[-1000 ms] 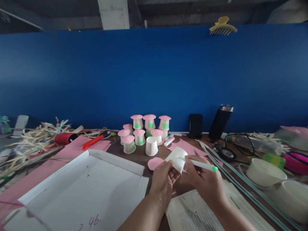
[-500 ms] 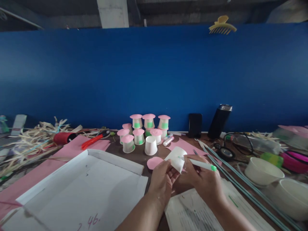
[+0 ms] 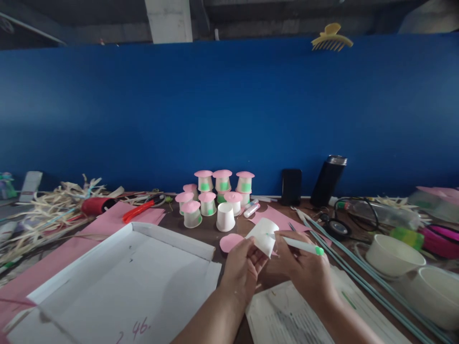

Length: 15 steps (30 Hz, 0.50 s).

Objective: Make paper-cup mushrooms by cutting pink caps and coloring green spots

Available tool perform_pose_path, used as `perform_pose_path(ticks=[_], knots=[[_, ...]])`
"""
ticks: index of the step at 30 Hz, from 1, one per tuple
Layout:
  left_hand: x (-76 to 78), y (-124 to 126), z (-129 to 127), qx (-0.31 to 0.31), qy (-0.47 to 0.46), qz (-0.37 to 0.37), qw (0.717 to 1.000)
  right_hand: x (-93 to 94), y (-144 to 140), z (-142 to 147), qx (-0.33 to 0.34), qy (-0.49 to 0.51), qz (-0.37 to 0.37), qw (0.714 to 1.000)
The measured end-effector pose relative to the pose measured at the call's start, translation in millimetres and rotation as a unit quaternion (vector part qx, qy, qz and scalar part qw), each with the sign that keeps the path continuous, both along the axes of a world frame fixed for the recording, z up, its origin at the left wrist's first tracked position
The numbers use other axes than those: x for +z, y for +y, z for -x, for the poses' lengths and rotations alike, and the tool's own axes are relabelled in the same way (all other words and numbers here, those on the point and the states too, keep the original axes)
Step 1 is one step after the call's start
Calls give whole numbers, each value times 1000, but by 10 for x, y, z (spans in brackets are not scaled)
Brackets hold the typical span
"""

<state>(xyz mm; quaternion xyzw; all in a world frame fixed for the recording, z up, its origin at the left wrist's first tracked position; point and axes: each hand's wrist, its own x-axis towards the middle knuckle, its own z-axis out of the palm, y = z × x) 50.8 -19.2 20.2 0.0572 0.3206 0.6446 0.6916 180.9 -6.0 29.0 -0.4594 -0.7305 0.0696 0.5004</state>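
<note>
Nearest the camera a printed sheet lies under the forearms, and to its left a shallow white cardboard tray sits on the brown table; just above these the left hand is closed on a small white paper cup, fingers curled around its lower side so that the cup is raised off the table and tilted; the right hand is closed on a pen with a green end, which lies almost level with its tip touching the side of the cup; a pink paper disc lies flat on the table just left of the cup; long grey-green rods run diagonally past the right hand, and two white bowls stand beyond them at the right edge; pink paper sheets lie left of the tray with a red-handled tool on them, near a heap of pale straw strips; further back an upturned plain cup stands in front of a cluster of pink-capped cups; a dark phone and a black flask lean against the blue partition; a yellow hair clip rests on its top edge.
</note>
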Motion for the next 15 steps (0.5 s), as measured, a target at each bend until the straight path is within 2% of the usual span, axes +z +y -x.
perform_pose_path(ticks=[15], knots=[[-17,11,22,13,-2,14,1000,-31,7,-23,16,4,4,1000]])
